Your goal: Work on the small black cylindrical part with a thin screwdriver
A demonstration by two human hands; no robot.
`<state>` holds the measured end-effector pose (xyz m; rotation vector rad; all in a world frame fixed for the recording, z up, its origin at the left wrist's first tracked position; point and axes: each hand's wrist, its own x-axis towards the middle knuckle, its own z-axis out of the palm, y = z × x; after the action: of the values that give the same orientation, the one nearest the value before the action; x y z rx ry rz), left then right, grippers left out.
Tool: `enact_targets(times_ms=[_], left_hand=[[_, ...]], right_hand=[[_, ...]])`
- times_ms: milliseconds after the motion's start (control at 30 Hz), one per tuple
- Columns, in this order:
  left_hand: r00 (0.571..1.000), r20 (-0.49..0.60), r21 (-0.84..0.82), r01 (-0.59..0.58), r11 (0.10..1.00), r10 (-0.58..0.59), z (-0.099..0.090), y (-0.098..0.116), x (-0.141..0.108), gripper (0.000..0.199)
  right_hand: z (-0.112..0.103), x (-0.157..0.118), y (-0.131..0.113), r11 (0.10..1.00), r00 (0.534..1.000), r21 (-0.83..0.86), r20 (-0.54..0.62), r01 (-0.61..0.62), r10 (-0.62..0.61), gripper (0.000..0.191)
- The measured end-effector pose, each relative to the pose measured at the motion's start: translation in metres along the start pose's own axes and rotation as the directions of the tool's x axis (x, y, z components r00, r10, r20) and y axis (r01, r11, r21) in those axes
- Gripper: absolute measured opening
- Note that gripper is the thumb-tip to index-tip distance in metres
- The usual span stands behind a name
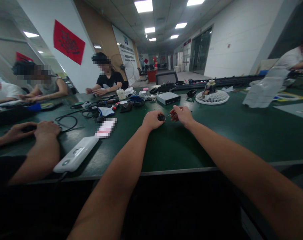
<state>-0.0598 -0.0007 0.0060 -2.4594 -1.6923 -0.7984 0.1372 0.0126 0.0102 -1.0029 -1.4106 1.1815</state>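
Note:
Just over the green table, my left hand is closed round a small black round part, whose end faces right. My right hand grips what looks like a screwdriver. Its thin metal shaft points left at the black part; from here I cannot tell whether the tip touches it. Fingers hide most of the handle. Behind both hands lies a silver box with a dark front, like a disc drive. A white fan grille with a motor on top rests farther right.
On my left are a white power bank-like device, a phone, black cables and a co-worker's hands. Small parts and a black tray lie farther back. Clear plastic wrap stands right. Several people sit around.

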Motion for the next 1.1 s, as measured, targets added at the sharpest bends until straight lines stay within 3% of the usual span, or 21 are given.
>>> enact_targets(times_ms=[233, 433, 633, 933, 1100], left_hand=[[1.000, -0.013, -0.005, -0.008, 1.000, 0.008, 0.0021, -0.0027, 0.0002, 0.034], [1.000, -0.008, -0.005, -0.005, 1.000, 0.005, 0.0020, -0.0034, 0.0006, 0.034], [1.000, 0.005, -0.010, -0.005, 1.000, 0.006, 0.0014, -0.0017, 0.0009, 0.034], [1.000, 0.000, -0.005, 0.002, 1.000, -0.002, 0.0005, -0.0009, -0.0002, 0.034], [1.000, 0.011, -0.011, 0.004, 1.000, -0.004, -0.0004, 0.0009, -0.0001, 0.036]], right_hand=[[0.0004, -0.0008, 0.0000, 0.997, 0.997, 0.026, 0.006, 0.074, -0.075, 0.034], [-0.0016, 0.0006, 0.0005, 0.999, 0.998, 0.041, 0.053, 0.022, -0.024, 0.040], [-0.0022, 0.0041, 0.0040, 0.999, 0.999, -0.006, -0.018, 0.049, -0.049, 0.036], [-0.0014, -0.0006, -0.0003, 0.999, 0.999, 0.032, 0.034, 0.032, -0.033, 0.040], [-0.0025, 0.0034, 0.0026, 1.000, 0.999, 0.007, -0.025, 0.025, -0.025, 0.041]])
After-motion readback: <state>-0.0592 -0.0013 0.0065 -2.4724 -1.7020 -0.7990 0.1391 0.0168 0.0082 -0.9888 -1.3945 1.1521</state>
